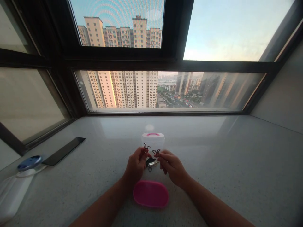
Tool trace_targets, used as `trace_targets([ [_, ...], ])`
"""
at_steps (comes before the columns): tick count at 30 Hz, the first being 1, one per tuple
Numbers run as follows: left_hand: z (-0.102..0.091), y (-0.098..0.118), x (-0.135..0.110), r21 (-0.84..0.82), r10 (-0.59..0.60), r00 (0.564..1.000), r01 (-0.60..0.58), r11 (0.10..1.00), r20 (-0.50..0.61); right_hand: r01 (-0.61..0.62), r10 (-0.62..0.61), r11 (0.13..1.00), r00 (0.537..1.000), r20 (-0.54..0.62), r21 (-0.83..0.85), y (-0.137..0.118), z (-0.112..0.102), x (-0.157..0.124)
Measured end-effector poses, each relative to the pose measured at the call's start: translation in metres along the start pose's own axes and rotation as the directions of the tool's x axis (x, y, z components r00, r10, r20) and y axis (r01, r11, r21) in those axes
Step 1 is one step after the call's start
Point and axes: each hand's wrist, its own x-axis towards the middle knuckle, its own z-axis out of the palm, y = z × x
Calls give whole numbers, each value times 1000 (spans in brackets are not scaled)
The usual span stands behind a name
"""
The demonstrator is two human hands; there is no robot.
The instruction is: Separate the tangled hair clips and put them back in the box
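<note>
My left hand [136, 160] pinches a small dark wire clip [146, 147] with loops like rabbit ears. A similar looped clip [156, 153] is pinched between the fingertips of my right hand [170, 164]. The two clips are held up side by side, a little apart. Beneath them on the counter lie a black item [149, 161] and a shiny metal piece [153, 163], partly hidden by my fingers. Behind my hands stands a translucent white box [153, 138] with a pink handle. A pink oval lid or tray [151, 194] lies in front, between my forearms.
The pale speckled counter [224, 164] reaches back to a dark window frame [165, 65]. At the left lie a dark flat tablet or phone [65, 151], a round blue object [29, 162] and a white device [16, 195] with a cable. Tall buildings show outside.
</note>
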Motion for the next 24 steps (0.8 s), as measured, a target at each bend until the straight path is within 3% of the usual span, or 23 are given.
trace_targets([
  [7,0,3,-1,-18,-12,1000,12,1000,10,-50,56,996,995,-77,74,1,2,1],
  [14,0,4,-1,-30,-14,1000,14,999,5,-109,120,983,990,-69,149,3,2,2],
  [24,0,5,1,-19,-21,1000,22,1000,21,-128,137,985,988,-71,113,2,1,2],
])
